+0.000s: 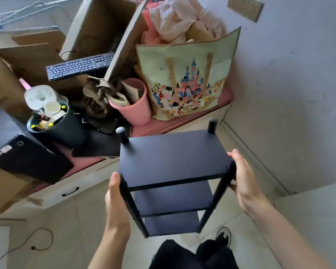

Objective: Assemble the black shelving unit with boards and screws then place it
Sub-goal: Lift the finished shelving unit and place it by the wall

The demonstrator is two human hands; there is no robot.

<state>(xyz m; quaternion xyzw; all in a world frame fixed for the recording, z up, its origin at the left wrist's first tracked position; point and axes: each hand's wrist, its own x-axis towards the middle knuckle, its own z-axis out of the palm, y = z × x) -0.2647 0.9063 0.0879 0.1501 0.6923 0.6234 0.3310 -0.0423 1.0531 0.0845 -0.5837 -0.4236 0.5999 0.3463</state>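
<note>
The black shelving unit stands upright in front of me with three boards stacked between black round posts. Its top board faces the camera and two post tops stick up at the far corners. My left hand grips the near left post just below the top board. My right hand grips the near right post at the top corner. Whether the unit rests on the tiled floor or hangs just above it, I cannot tell.
A low pink-topped bench with a drawer lies just beyond the unit. It carries a cartoon tote bag, a pink bin, a dark bucket, a keyboard and cardboard boxes. A grey wall rises at right. A cable trails on the floor.
</note>
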